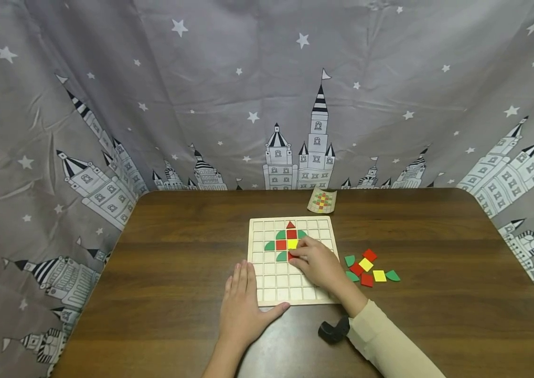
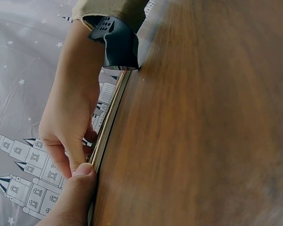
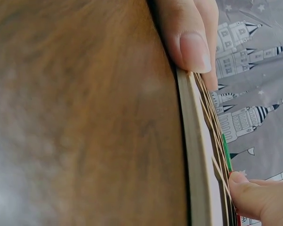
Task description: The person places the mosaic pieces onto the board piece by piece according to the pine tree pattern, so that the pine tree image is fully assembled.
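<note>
A pale wooden grid board (image 1: 269, 283) lies on the table, with red, yellow and green tiles set in its upper middle cells. My right hand (image 1: 319, 265) reaches over the board and pinches a red square tile (image 1: 290, 256), low against the grid beside a green quarter-round tile (image 1: 281, 256). In the right wrist view the thumb (image 3: 247, 193) meets the tile's red edge. My left hand (image 1: 241, 310) rests at the board's lower left corner, fingers straight along its left side and thumb by the front edge.
Loose red, yellow and green tiles (image 1: 366, 264) lie in a group right of the board. Behind it stands a small pattern card (image 1: 322, 201). A black wrist-camera mount (image 1: 333, 331) juts from the right sleeve. A grey castle-print curtain (image 1: 229, 94) hangs behind the table.
</note>
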{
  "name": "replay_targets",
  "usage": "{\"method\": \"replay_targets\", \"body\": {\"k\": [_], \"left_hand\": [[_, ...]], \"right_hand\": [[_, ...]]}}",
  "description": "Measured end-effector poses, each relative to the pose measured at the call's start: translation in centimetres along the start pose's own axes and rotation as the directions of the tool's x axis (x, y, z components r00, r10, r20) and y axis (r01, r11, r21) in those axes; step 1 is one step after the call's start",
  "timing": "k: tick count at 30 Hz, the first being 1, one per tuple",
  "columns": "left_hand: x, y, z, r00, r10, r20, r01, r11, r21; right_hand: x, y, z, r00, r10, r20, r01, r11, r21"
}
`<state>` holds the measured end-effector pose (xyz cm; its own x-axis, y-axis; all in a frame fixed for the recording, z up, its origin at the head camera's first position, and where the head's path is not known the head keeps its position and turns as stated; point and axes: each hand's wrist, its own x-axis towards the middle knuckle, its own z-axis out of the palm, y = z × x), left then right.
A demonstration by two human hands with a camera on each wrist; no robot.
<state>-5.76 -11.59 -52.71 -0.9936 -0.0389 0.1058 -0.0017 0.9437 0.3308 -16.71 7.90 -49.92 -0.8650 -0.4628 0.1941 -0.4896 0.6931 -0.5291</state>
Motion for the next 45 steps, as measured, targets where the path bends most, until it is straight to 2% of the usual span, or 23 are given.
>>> {"method": "replay_targets", "body": {"k": [23,32,38,45], "left_hand": [[-0.2,0.0,-0.1,1.0,-0.006,0.003,0.006,1.0,-0.002],[-0.2,0.0,0.0,1.0,-0.008,0.003,0.008,1.0,0.003],[-0.1,0.0,0.0,1.0,-0.007,0.005,0.007,1.0,0.005],[0.0,-0.1,0.0,1.0,-0.005,0.011,0.005,1.0,-0.001]], "right_hand": [[0.2,-0.5,0.4,0.991,0.134,0.015,-0.135,0.989,0.068],[0.6,-1.0,0.3,0.971,0.238,0.001,-0.235,0.955,0.18],[0.5,-1.2,-0.1,0.977,0.213,0.003,-0.211,0.967,0.143],[-0.6,-0.6,-1.6,0.982,0.18,-0.058,-0.172,0.977,0.13]]}}
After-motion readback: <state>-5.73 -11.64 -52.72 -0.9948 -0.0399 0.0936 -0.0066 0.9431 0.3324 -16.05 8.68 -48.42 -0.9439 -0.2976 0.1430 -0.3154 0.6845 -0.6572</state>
